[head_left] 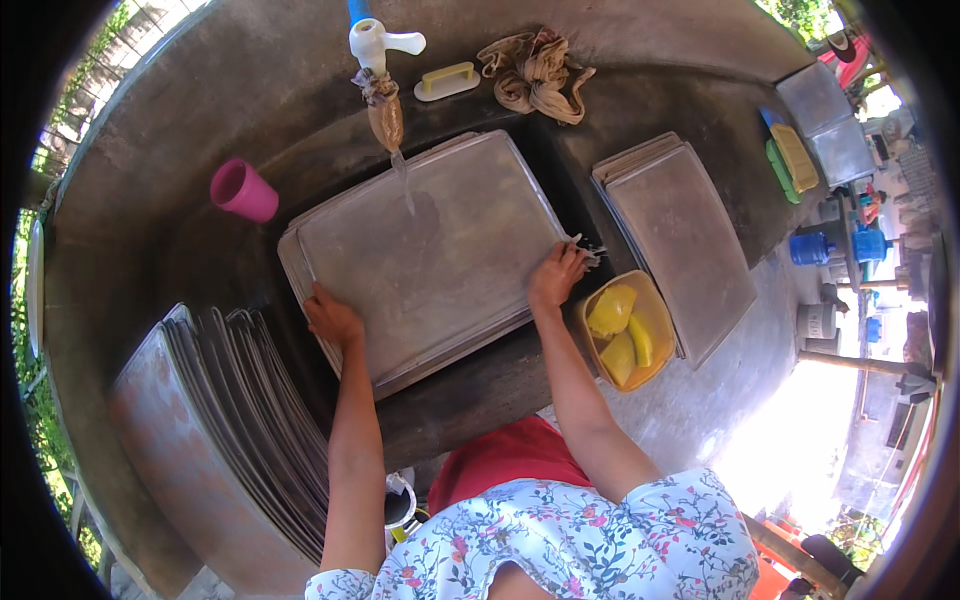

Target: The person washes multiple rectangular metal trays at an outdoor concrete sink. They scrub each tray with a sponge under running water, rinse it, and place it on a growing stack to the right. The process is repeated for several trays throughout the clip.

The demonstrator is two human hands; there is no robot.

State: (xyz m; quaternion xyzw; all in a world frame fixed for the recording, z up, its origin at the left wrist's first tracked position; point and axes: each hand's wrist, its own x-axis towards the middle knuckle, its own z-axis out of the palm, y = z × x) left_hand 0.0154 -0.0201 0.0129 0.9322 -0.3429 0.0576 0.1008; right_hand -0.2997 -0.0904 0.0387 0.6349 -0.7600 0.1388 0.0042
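A wet, flat metal baking tray [450,240] lies tilted in the dark sink basin, on top of at least one more tray. Water runs onto it from a white tap [370,42] with a brownish sleeve tied round its spout. My left hand [335,318] grips the tray's left edge, its fingers hooked over the rim. At the opposite edge my right hand [556,278] is closed on the rim. Something whitish shows by its fingertips; whether it is splashing water or loose strands I cannot tell.
Several trays stand on edge [220,430] at left; another stack [680,240] lies at right. Beside it is a yellow tub [660,352] with yellow pieces inside. A pink cup [243,191], a handled scrubbing brush [447,82] and a brown cloth [540,78] sit around the basin.
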